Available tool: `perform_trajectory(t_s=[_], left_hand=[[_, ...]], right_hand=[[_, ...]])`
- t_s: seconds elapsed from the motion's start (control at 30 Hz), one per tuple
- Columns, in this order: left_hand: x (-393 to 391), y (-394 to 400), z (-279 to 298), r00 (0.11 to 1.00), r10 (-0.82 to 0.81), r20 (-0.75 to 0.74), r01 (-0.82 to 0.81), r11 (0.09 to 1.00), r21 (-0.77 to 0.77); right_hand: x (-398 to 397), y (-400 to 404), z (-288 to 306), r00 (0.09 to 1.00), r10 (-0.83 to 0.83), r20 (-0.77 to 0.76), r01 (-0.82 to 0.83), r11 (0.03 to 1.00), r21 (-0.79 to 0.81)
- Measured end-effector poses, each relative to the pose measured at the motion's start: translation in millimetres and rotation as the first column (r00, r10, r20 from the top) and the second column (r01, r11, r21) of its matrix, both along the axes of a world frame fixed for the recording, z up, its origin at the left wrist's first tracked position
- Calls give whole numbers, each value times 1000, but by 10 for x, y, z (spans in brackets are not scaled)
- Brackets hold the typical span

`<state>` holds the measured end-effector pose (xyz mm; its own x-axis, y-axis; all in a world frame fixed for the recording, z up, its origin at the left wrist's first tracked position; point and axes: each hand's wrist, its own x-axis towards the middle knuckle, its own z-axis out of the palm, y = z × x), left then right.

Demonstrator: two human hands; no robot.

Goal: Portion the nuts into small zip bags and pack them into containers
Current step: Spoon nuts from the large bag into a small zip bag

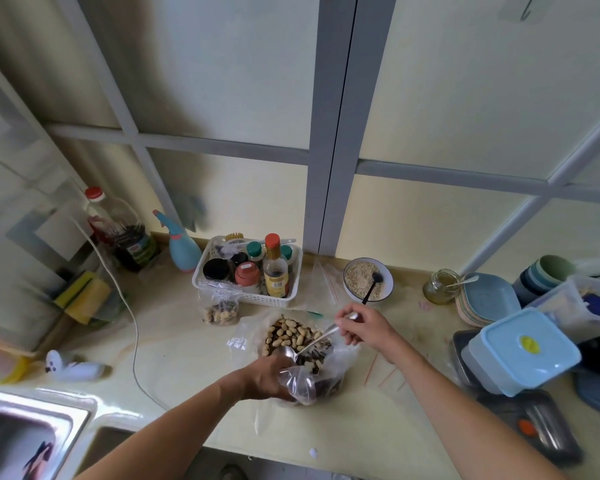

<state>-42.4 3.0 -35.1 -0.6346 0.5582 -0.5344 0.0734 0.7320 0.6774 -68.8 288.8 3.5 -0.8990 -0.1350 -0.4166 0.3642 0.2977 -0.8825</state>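
A big clear bag of mixed nuts [288, 332] lies open on the counter in front of me. My left hand [265, 377] grips a small zip bag [312, 381] with some nuts in it, held just in front of the big bag. My right hand [359, 325] pinches the handle of a metal spoon [303, 348], whose bowl hovers over the small bag's mouth. Another filled small bag [220, 308] stands by the white basket. A light blue lidded container [522, 353] sits at the right.
A white basket of sauce bottles [246, 296] stands behind the nuts. A bowl of grains with a black spoon [368, 280], a glass jar [440, 285], stacked plates [487, 301] and cups are at the back right. A sink [25, 434] lies at the lower left; a white cable [134, 341] crosses the counter.
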Motion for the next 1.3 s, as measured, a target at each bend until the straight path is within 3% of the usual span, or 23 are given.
perform_trajectory(t_s=[0.1, 0.23, 0.3, 0.43, 0.63, 0.7, 0.9, 1.03, 1.13, 1.3], left_hand=[[28, 88, 40, 998, -54, 21, 54, 999, -10], [24, 99, 62, 997, -63, 52, 62, 998, 20], [10, 77, 68, 999, -20, 34, 19, 999, 44], [11, 9, 7, 977, 213, -24, -208, 968, 138], [-67, 47, 105, 849, 500, -171, -456, 856, 241], [-138, 55, 117, 818, 535, -212, -501, 843, 193], [-234, 77, 94, 837, 405, -368, -390, 913, 119], [-270, 78, 32, 815, 364, -451, -353, 929, 110], [-297, 50, 15, 866, 328, -377, -320, 943, 86], [-212, 65, 9, 947, 245, -208, -253, 967, -11]], right_hand=[[22, -280, 16, 998, 57, -13, -57, 998, -14], [78, -537, -68, 976, 218, -22, -205, 943, 262], [97, -561, 7, 976, 203, -77, -166, 927, 336], [69, -458, 30, 986, 61, -155, 11, 905, 426], [-28, -460, -7, 969, -77, -237, 200, 805, 558], [-64, -510, -33, 955, -79, -285, 243, 760, 603], [-23, -737, 67, 893, 150, -425, 245, 630, 737], [71, -835, -10, 885, 271, -379, 155, 596, 788], [148, -931, -32, 886, 313, -341, 92, 604, 792], [169, -1033, -122, 871, 295, -393, 145, 611, 778]])
